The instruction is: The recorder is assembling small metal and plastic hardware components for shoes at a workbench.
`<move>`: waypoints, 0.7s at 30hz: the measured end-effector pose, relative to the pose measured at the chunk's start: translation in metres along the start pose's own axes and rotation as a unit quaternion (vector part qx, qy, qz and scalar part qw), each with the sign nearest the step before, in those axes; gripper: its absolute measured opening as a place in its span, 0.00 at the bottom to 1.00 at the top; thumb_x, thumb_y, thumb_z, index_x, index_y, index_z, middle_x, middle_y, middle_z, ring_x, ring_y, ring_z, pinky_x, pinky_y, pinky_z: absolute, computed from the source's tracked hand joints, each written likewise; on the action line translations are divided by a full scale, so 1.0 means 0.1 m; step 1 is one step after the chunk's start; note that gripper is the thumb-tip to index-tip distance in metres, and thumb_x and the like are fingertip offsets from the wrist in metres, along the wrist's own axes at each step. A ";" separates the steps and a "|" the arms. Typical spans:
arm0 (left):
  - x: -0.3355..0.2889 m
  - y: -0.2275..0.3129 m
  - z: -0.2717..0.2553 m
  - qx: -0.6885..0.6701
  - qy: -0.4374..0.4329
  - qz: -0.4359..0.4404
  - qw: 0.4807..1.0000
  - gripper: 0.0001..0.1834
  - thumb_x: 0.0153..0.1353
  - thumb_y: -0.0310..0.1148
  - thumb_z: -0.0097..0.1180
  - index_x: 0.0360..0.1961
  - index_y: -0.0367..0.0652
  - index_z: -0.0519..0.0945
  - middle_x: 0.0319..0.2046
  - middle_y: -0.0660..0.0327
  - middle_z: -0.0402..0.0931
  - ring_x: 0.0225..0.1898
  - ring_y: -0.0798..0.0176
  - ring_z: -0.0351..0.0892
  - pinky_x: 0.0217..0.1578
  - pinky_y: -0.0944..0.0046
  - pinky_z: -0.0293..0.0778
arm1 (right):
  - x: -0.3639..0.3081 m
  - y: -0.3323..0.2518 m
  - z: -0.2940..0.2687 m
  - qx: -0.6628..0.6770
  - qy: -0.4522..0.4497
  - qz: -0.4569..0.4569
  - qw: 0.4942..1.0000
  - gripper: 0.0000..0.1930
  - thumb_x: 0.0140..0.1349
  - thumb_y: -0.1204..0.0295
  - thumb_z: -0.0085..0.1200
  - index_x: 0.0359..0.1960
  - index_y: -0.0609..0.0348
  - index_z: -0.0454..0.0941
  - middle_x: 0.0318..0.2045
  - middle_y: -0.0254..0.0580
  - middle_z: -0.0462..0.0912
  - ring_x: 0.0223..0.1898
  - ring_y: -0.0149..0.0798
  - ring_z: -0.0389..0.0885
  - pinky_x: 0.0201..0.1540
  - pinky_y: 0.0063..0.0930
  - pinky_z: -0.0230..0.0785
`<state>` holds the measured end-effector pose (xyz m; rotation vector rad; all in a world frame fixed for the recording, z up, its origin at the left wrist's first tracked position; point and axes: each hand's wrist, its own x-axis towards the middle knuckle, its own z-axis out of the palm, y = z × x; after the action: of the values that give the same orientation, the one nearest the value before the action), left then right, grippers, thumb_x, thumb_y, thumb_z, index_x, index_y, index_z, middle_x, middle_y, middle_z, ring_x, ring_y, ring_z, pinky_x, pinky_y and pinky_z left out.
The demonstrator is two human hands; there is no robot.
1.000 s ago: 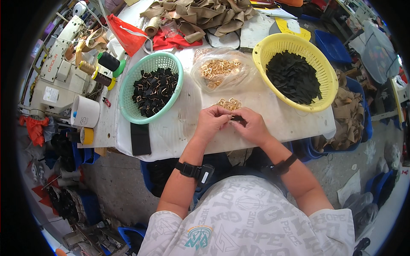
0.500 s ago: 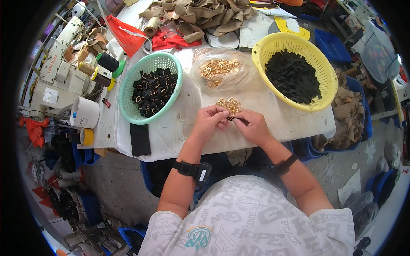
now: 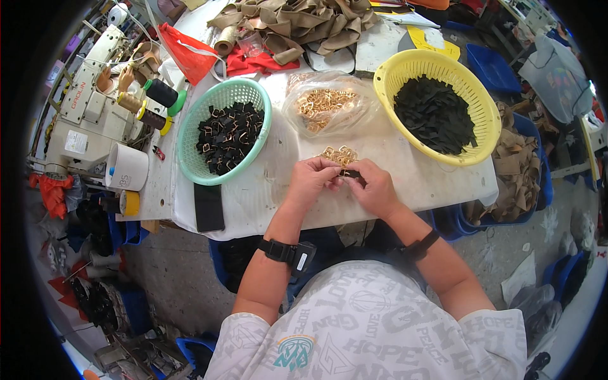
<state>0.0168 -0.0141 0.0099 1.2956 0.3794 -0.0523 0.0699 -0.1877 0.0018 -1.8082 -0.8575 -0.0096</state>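
left fingers (image 3: pixel 326 171) and right fingers (image 3: pixel 367 170) pinch a small, dark, mostly hidden strip (image 3: pixel 348 174) near shiny gold rings (image 3: pixel 339 154).

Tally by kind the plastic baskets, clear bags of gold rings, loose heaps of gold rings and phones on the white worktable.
Plastic baskets: 2, the mint-green basket and the yellow basket
Clear bag of gold rings: 1
Loose heap of gold rings: 1
Black phone: 1
Total: 5
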 end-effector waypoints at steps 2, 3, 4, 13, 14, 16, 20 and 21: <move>0.00 0.00 0.00 -0.001 0.000 0.000 1.000 0.05 0.58 0.25 0.59 0.34 0.34 0.81 0.25 0.59 0.80 0.24 0.71 0.78 0.25 0.73 0.74 | 0.01 -0.01 -0.02 0.012 0.001 0.022 1.000 0.14 0.51 0.79 0.60 0.41 0.61 0.77 0.31 0.43 0.78 0.23 0.38 0.79 0.27 0.28 0.71; 0.00 0.00 0.00 -0.003 -0.001 -0.001 1.000 0.05 0.58 0.24 0.59 0.35 0.34 0.81 0.25 0.59 0.80 0.24 0.70 0.79 0.25 0.72 0.74 | 0.01 -0.01 -0.02 0.011 -0.003 0.019 1.000 0.14 0.51 0.79 0.61 0.41 0.61 0.77 0.31 0.43 0.78 0.23 0.37 0.78 0.27 0.27 0.71; 0.00 0.00 -0.01 -0.004 -0.002 -0.002 1.000 0.05 0.58 0.24 0.59 0.35 0.34 0.81 0.26 0.59 0.80 0.25 0.70 0.79 0.26 0.72 0.74 | 0.01 -0.01 -0.03 0.011 -0.006 0.016 1.000 0.14 0.51 0.79 0.61 0.40 0.61 0.77 0.30 0.42 0.78 0.23 0.37 0.78 0.27 0.27 0.71; -0.02 0.02 -0.10 -0.094 -0.043 -0.025 0.994 0.09 0.58 0.21 0.57 0.40 0.31 0.80 0.31 0.57 0.81 0.30 0.65 0.82 0.29 0.68 0.77 | 0.00 -0.01 -0.06 0.034 -0.006 0.024 0.999 0.11 0.51 0.78 0.61 0.37 0.63 0.77 0.29 0.42 0.79 0.22 0.35 0.78 0.26 0.25 0.71; -0.02 0.01 -0.10 -0.086 -0.049 -0.024 0.995 0.09 0.58 0.20 0.57 0.41 0.31 0.80 0.31 0.57 0.81 0.31 0.64 0.82 0.30 0.67 0.77 | 0.00 -0.02 -0.07 0.032 -0.005 0.022 0.999 0.10 0.51 0.78 0.61 0.37 0.63 0.77 0.29 0.42 0.79 0.22 0.35 0.78 0.26 0.25 0.71; -0.01 0.00 -0.10 -0.087 -0.046 -0.020 0.995 0.08 0.57 0.20 0.58 0.39 0.31 0.80 0.30 0.56 0.81 0.29 0.65 0.82 0.30 0.68 0.78 | 0.00 -0.02 -0.07 0.027 -0.007 0.017 0.999 0.10 0.51 0.78 0.61 0.37 0.62 0.77 0.29 0.42 0.79 0.22 0.35 0.78 0.26 0.25 0.71; -0.01 -0.01 -0.10 -0.088 -0.049 -0.014 0.995 0.08 0.57 0.21 0.59 0.38 0.31 0.81 0.28 0.55 0.82 0.28 0.66 0.81 0.30 0.69 0.78 | 0.00 -0.03 -0.07 0.017 -0.010 0.007 1.000 0.11 0.51 0.77 0.61 0.37 0.62 0.78 0.28 0.42 0.78 0.22 0.36 0.78 0.26 0.26 0.71; -0.01 -0.01 -0.10 -0.087 -0.051 -0.014 0.995 0.07 0.57 0.21 0.59 0.38 0.31 0.81 0.28 0.55 0.82 0.28 0.66 0.81 0.30 0.69 0.78 | 0.00 -0.02 -0.07 0.016 -0.009 0.006 1.000 0.11 0.51 0.77 0.61 0.37 0.62 0.78 0.28 0.42 0.78 0.22 0.36 0.78 0.26 0.26 0.71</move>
<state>0.0131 -0.0053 0.0072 1.1112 0.3082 -0.1066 0.0709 -0.1933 0.0065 -1.7860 -0.8561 0.0283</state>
